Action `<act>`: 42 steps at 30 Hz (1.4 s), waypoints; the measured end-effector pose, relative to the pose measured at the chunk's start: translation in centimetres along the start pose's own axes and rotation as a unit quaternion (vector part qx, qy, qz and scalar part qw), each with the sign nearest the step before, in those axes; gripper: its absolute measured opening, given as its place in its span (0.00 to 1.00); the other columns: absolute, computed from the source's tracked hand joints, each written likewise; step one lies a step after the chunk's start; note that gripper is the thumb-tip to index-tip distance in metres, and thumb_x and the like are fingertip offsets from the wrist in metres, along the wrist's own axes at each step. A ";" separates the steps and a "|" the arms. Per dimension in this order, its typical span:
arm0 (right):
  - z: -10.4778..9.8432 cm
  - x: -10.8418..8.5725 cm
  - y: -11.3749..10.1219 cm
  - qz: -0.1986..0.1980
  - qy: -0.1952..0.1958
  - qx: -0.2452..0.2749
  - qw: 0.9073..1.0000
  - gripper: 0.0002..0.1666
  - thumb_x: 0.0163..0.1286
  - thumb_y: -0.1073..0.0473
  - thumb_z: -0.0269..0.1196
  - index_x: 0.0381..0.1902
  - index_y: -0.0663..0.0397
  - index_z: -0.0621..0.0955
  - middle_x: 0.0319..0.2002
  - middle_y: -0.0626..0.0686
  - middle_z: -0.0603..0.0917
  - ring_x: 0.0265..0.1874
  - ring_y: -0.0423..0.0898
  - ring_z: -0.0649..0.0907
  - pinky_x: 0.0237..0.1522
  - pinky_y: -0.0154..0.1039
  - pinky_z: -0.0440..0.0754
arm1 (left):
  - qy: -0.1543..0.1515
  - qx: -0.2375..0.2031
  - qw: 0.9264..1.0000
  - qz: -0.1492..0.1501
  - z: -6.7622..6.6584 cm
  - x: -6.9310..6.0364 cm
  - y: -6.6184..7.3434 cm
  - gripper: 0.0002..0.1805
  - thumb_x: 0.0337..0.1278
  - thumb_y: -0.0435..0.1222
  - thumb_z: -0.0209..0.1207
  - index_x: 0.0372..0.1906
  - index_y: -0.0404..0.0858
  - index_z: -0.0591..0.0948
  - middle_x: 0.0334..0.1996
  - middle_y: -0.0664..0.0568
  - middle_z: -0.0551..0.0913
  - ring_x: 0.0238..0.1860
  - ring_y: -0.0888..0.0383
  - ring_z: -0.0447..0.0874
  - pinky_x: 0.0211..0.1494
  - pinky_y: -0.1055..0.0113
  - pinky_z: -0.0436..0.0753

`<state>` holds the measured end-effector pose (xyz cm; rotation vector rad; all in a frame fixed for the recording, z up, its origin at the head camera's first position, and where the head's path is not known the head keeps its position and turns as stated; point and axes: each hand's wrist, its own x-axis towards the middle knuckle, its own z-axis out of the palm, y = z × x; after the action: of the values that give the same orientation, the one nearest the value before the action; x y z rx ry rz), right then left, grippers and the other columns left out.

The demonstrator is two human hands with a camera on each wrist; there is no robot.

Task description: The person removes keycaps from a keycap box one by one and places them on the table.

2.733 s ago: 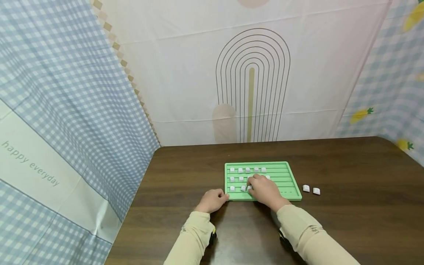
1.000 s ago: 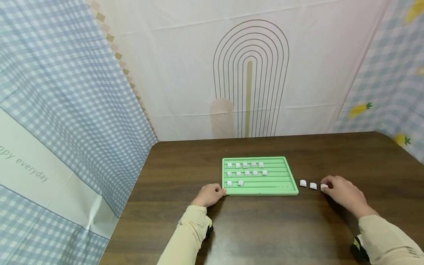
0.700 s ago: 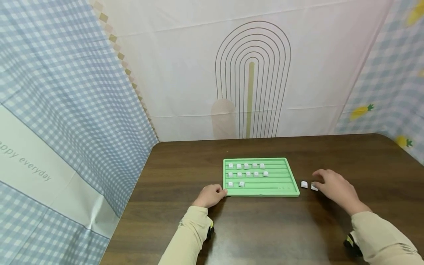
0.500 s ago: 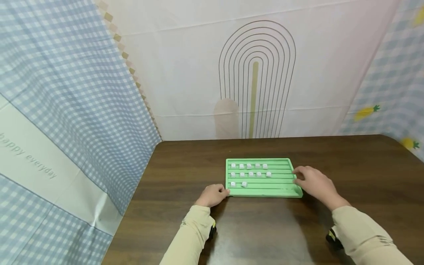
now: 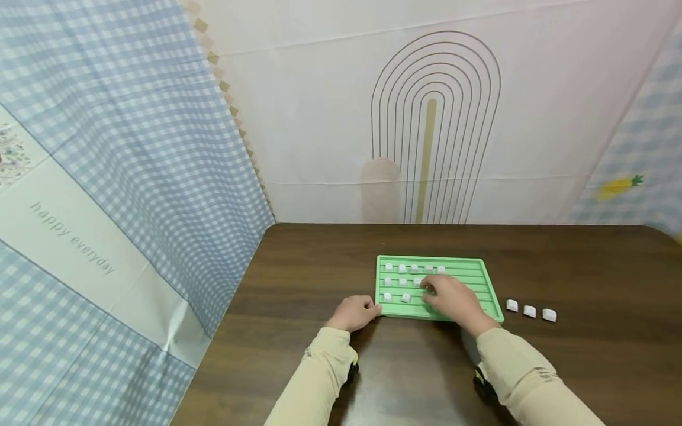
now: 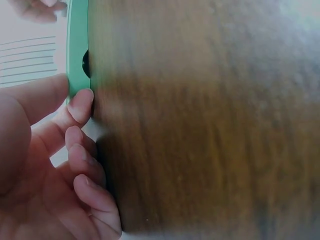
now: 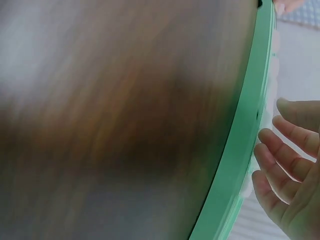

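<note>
Over green tray [image 5: 410,309], right hand [image 5: 452,299] returned, fingers parted, left hand [image 5: 354,312] pinching tray corner

Smooth plastic tray [image 5: 474,273], glossy wood-grain table [image 5: 303,260], matt cloth sleeves [image 5: 314,373].

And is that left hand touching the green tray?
Touching. The left wrist view shows the left hand gripping the green tray at its corner, fingertips against the edge.

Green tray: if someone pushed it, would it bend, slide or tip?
The tray looks stiff, with straight edges. Low and flat on the table, it would probably slide rather than tip, though the left hand at its corner may resist.
</note>
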<state>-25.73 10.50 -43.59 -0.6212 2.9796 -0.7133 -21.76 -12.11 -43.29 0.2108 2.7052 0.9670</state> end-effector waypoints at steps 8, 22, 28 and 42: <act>1.5 1.0 -1.9 0.001 -0.005 -0.029 1.000 0.13 0.61 0.54 0.63 0.42 0.52 0.81 0.39 0.51 0.82 0.37 0.48 0.81 0.36 0.47 0.78 | 0.007 0.007 1.000 -0.003 0.0 0.1 0.3 0.19 0.65 0.43 0.51 0.17 0.42 0.67 0.14 0.56 0.63 0.18 0.60 0.61 0.26 0.69 0.62; 1.9 0.8 -2.5 -0.026 0.019 -0.068 0.997 0.09 0.60 0.58 0.64 0.38 0.53 0.82 0.36 0.52 0.82 0.33 0.48 0.81 0.31 0.44 0.78 | 0.013 0.016 1.000 0.000 0.3 0.0 0.1 0.19 0.64 0.43 0.52 0.18 0.41 0.69 0.15 0.57 0.64 0.19 0.61 0.62 0.26 0.70 0.62; 0.1 0.0 -0.6 -0.022 0.026 -0.044 0.998 0.10 0.61 0.58 0.62 0.40 0.54 0.82 0.39 0.54 0.83 0.38 0.51 0.82 0.35 0.48 0.79 | 0.007 0.012 1.000 0.002 0.3 0.1 -0.1 0.19 0.65 0.43 0.51 0.18 0.42 0.68 0.16 0.57 0.64 0.19 0.61 0.61 0.28 0.69 0.62; -7.7 -5.4 9.0 0.084 0.030 -0.063 0.994 0.15 0.64 0.55 0.58 0.46 0.57 0.80 0.42 0.60 0.81 0.31 0.49 0.80 0.23 0.44 0.73 | -0.001 0.007 1.000 0.007 0.3 0.1 -0.2 0.19 0.65 0.43 0.50 0.18 0.43 0.66 0.15 0.57 0.63 0.19 0.60 0.61 0.28 0.69 0.62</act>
<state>-24.92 23.25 -41.07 -0.3510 3.1027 -0.5469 -21.81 -12.09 -43.67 0.2334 2.7134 0.9524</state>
